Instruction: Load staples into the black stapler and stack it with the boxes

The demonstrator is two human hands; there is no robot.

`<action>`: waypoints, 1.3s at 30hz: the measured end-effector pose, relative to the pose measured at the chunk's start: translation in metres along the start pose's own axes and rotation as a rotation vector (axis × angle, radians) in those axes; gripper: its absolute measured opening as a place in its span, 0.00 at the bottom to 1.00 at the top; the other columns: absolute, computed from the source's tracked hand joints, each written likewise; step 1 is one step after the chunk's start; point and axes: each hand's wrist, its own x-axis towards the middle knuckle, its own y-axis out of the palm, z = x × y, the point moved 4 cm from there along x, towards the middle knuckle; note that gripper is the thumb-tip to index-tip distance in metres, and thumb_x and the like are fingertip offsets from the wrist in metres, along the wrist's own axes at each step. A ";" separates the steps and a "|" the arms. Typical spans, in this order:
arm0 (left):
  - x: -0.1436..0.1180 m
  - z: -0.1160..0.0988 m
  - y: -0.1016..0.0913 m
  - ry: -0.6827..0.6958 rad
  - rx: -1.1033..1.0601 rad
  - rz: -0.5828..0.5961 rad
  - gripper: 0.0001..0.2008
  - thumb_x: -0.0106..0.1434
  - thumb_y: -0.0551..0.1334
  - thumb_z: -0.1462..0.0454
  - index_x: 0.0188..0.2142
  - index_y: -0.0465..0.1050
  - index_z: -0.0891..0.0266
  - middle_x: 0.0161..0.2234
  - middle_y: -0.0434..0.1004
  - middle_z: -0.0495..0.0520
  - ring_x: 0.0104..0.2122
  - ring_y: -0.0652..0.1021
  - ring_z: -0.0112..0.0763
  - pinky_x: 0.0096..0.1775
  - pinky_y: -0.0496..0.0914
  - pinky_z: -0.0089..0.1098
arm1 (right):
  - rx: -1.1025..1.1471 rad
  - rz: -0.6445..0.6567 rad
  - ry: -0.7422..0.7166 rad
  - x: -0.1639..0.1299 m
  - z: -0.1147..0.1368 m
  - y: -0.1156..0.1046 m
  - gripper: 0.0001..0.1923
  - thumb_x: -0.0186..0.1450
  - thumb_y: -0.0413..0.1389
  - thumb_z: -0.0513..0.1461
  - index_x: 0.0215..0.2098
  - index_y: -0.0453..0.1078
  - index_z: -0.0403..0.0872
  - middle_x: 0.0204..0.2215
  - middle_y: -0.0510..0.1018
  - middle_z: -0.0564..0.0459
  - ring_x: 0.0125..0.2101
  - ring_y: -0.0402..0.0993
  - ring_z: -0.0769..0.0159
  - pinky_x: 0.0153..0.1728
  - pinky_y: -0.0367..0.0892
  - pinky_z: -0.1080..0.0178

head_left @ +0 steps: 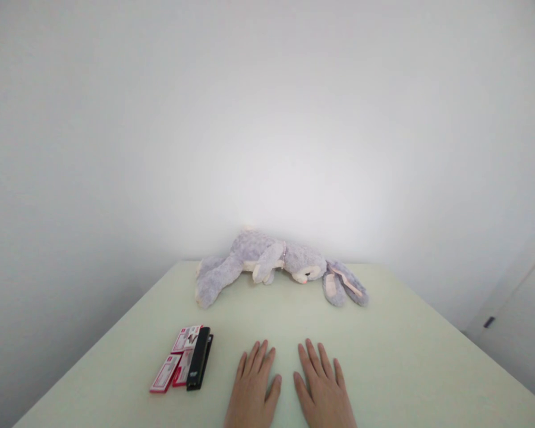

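My left hand (254, 386) lies flat on the pale green table (396, 345), palm down, its fingers stretched out and a little apart. Beside it, my right hand (321, 383) rests the same way, also holding nothing. A black stapler (198, 359) lies to the left of my left hand, not touching it. Its left side meets several small red-and-white boxes (165, 373), which look like staple boxes. Part of one box is covered by the stapler.
Along the back of the table, a grey plush rabbit (261, 255) lies on its side, ears to the right. Behind it rises a white wall (267, 119). Off the table at the right is a pale panel with a dark handle-like piece (489, 322).
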 end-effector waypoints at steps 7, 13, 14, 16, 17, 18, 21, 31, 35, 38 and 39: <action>-0.001 -0.002 -0.002 -0.006 0.001 -0.016 0.26 0.74 0.48 0.53 0.70 0.55 0.48 0.72 0.51 0.47 0.71 0.54 0.39 0.70 0.54 0.54 | -0.004 0.011 0.005 -0.003 0.003 -0.005 0.32 0.74 0.37 0.56 0.73 0.46 0.58 0.73 0.45 0.59 0.73 0.40 0.50 0.69 0.43 0.36; -0.005 -0.005 -0.005 -0.002 -0.006 -0.048 0.26 0.75 0.48 0.53 0.70 0.55 0.49 0.72 0.52 0.47 0.72 0.54 0.38 0.70 0.53 0.53 | 0.009 -0.001 0.005 -0.006 0.006 -0.013 0.32 0.74 0.36 0.55 0.73 0.47 0.58 0.73 0.45 0.59 0.73 0.39 0.50 0.69 0.42 0.36; -0.005 -0.006 -0.006 -0.003 -0.009 -0.049 0.26 0.75 0.48 0.53 0.70 0.56 0.49 0.72 0.52 0.48 0.72 0.54 0.38 0.70 0.52 0.53 | 0.010 -0.002 0.003 -0.006 0.006 -0.014 0.32 0.74 0.36 0.55 0.73 0.47 0.58 0.73 0.46 0.59 0.73 0.39 0.50 0.69 0.42 0.37; -0.005 -0.006 -0.007 -0.003 -0.017 -0.050 0.26 0.75 0.48 0.53 0.70 0.56 0.50 0.72 0.52 0.48 0.71 0.54 0.38 0.70 0.52 0.53 | 0.013 -0.001 -0.001 -0.006 0.006 -0.015 0.32 0.74 0.37 0.54 0.73 0.47 0.58 0.73 0.46 0.59 0.73 0.38 0.51 0.70 0.41 0.37; -0.005 -0.007 -0.007 -0.001 -0.021 -0.048 0.26 0.75 0.48 0.53 0.70 0.56 0.50 0.72 0.52 0.49 0.71 0.54 0.39 0.70 0.52 0.53 | 0.015 0.000 -0.002 -0.006 0.006 -0.015 0.32 0.74 0.37 0.54 0.73 0.47 0.58 0.73 0.46 0.59 0.73 0.38 0.51 0.70 0.41 0.37; -0.005 -0.007 -0.007 0.001 -0.023 -0.048 0.26 0.75 0.48 0.54 0.70 0.56 0.50 0.72 0.52 0.49 0.71 0.54 0.39 0.70 0.52 0.53 | 0.016 0.002 -0.001 -0.006 0.007 -0.016 0.31 0.74 0.37 0.54 0.73 0.47 0.58 0.73 0.46 0.58 0.73 0.38 0.51 0.70 0.40 0.38; -0.005 -0.008 -0.008 0.007 -0.023 -0.050 0.26 0.75 0.48 0.54 0.70 0.56 0.50 0.72 0.52 0.50 0.71 0.54 0.40 0.70 0.53 0.54 | 0.024 0.005 0.006 -0.007 0.008 -0.016 0.32 0.74 0.38 0.54 0.73 0.47 0.58 0.74 0.46 0.58 0.73 0.38 0.51 0.70 0.40 0.38; -0.008 -0.009 -0.012 0.017 -0.029 -0.059 0.26 0.75 0.48 0.56 0.70 0.56 0.51 0.72 0.52 0.50 0.72 0.54 0.40 0.70 0.53 0.54 | 0.045 0.011 0.033 -0.007 0.009 -0.019 0.32 0.74 0.39 0.53 0.73 0.50 0.57 0.73 0.49 0.57 0.73 0.39 0.52 0.70 0.38 0.40; -0.013 -0.012 -0.004 0.004 -0.007 -0.045 0.27 0.75 0.46 0.57 0.71 0.53 0.53 0.73 0.49 0.52 0.72 0.53 0.43 0.69 0.53 0.57 | 0.195 0.022 0.138 0.002 0.028 -0.033 0.31 0.70 0.45 0.47 0.68 0.62 0.48 0.70 0.61 0.43 0.70 0.50 0.42 0.66 0.43 0.33; -0.019 -0.015 0.014 0.018 0.022 -0.025 0.31 0.71 0.52 0.60 0.72 0.50 0.50 0.73 0.49 0.50 0.72 0.51 0.48 0.69 0.51 0.60 | 0.304 0.010 0.074 0.014 0.080 -0.039 0.30 0.70 0.44 0.46 0.67 0.63 0.44 0.62 0.71 0.39 0.63 0.65 0.48 0.64 0.56 0.43; -0.021 -0.015 0.021 0.019 0.026 -0.027 0.32 0.69 0.53 0.61 0.71 0.51 0.49 0.72 0.52 0.50 0.72 0.52 0.50 0.69 0.51 0.60 | 0.339 0.009 0.024 0.018 0.105 -0.038 0.30 0.71 0.45 0.47 0.69 0.60 0.47 0.64 0.70 0.43 0.63 0.64 0.53 0.63 0.58 0.49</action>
